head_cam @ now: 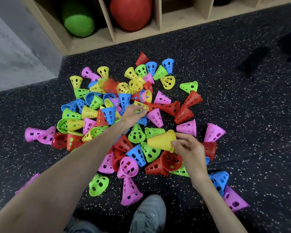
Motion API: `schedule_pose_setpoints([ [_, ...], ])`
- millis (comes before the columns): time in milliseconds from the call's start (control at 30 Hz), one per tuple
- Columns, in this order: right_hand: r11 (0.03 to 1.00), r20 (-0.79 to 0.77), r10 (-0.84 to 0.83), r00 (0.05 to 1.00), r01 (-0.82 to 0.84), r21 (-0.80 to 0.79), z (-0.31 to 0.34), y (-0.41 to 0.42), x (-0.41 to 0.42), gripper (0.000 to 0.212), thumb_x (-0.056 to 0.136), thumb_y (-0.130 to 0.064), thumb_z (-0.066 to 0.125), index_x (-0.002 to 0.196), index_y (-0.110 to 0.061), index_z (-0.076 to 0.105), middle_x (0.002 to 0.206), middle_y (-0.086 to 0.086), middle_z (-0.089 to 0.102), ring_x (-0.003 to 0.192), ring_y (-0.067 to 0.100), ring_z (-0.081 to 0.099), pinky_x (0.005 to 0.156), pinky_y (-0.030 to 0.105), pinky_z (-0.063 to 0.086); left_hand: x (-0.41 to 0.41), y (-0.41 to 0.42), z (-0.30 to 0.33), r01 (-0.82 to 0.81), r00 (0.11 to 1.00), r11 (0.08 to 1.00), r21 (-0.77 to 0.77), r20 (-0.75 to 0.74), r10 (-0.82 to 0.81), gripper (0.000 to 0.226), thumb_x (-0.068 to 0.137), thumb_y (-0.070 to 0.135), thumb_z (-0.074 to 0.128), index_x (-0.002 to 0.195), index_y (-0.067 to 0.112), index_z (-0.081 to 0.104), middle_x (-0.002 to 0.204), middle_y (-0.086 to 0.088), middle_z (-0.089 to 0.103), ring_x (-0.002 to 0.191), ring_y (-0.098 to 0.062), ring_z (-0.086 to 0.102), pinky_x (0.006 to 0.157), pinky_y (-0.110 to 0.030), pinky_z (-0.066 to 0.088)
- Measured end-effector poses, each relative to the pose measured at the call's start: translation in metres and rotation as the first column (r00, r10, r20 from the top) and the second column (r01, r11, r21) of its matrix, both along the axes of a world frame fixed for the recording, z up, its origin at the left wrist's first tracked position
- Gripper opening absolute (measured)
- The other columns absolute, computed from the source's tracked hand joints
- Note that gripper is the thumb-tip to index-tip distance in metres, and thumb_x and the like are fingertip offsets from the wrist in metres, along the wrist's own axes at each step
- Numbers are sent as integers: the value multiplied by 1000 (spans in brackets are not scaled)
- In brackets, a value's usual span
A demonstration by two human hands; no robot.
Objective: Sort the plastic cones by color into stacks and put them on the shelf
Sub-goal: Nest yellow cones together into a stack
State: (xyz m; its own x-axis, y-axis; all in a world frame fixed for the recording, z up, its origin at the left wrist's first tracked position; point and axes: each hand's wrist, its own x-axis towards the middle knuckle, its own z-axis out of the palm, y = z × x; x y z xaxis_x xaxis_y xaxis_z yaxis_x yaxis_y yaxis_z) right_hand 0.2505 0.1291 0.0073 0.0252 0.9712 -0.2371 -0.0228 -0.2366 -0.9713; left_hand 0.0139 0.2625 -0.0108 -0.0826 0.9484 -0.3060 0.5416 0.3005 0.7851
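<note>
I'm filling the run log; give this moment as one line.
left hand: grips loose yellow cone | right hand: holds yellow stack | shelf: no cones

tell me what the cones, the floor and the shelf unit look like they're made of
Cones, like the yellow stack held in the right hand: thin moulded plastic, glossy, with punched holes and bright uniform colour.
Floor: looks like rubber matting, matte black with pale flecks.
Shelf unit: pale wood or laminate board, smooth and matte; which one I cannot tell.
</note>
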Motion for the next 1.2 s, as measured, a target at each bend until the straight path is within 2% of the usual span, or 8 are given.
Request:
schedule_pose_setpoints([
  [133, 1000, -15, 5, 1000, -5, -14, 0, 0, 0, 24, 92, -9, 71, 110, -24, 69, 87, -4, 78, 79, 5, 71, 88, 32, 56, -4, 9, -7, -53, 999, 998, -24, -6, 53, 48, 98, 38, 67, 140, 16, 57, 167, -6, 19, 152, -27, 27, 119, -53, 34],
  [300, 1000, -9, 17, 1000, -17, -10, -1, -1, -1, 23, 92, -7, 71, 111, -21, 70, 87, -3, 78, 84, 7, 72, 90, 33, 55, -6, 12, -5, -76, 995, 988, -133, 56, 84, 54, 99, 33, 66, 145, 8, 50, 147, -20, 51, 132, -33, 52, 112, -47, 44],
  [467, 1000, -4, 8, 1000, -8, 2, 0, -1, 1, 23, 93, -7, 69, 112, -20, 70, 87, -2, 78, 84, 9, 73, 85, 29, 56, -1, 3, -7, -173, 984, 982, -76, 26, 175, 55, 97, 25, 69, 144, 2, 52, 150, -14, 51, 135, -27, 51, 114, -38, 42],
  [567, 1000, 17, 7, 1000, -7, 5, -1, -1, 3, 23, 93, -9, 70, 114, -20, 69, 88, -4, 78, 85, 8, 73, 82, 26, 56, 3, -10, -1, -261, 961, 954, 146, -50, 271, 33, 98, 13, 67, 130, 9, 68, 125, -11, 70, 75, 4, 64, 68, -5, 47],
  [633, 1000, 36, -7, 999, 6, 16, -1, -1, 4, 24, 93, -9, 71, 113, -22, 69, 89, -5, 78, 86, 9, 73, 83, 26, 56, 2, -20, 5, -309, 940, 915, 261, -65, 336, 25, 98, 8, 65, 119, 15, 75, 87, -8, 72, 40, -2, 44, 42, -10, 35],
  [800, 998, 50, -38, 998, 35, 47, 3, -4, 6, 27, 93, -8, 70, 106, -31, 68, 92, -7, 78, 89, 9, 72, 86, 30, 56, -7, -65, 33, -303, 940, 858, 415, -18, 341, 19, 96, 9, 69, 105, 26, 70, 94, 14, 67, 79, 7, 59, 73, -11, 51],
  [1000, 994, 84, -37, 996, 28, 108, 23, -24, 3, 27, 93, -6, 69, 109, -28, 69, 96, -8, 78, 93, 9, 72, 90, 37, 58, -13, -134, 58, -188, 972, 883, 431, -48, 230, 20, 96, 16, 70, 111, 28, 73, 96, 18, 69, 90, 0, 65, 86, -31, 57],
  [1200, 979, 162, -96, 982, 63, 196, 39, -40, 3, 27, 93, -6, 69, 105, -30, 68, 91, -12, 75, 88, -4, 68, 89, 25, 52, 4, -200, 66, -46, 985, 881, 470, -123, 117, 14, 92, 28, 70, 101, 36, 77, 90, 25, 63, 94, 8, 49, 87, -16, 35],
])
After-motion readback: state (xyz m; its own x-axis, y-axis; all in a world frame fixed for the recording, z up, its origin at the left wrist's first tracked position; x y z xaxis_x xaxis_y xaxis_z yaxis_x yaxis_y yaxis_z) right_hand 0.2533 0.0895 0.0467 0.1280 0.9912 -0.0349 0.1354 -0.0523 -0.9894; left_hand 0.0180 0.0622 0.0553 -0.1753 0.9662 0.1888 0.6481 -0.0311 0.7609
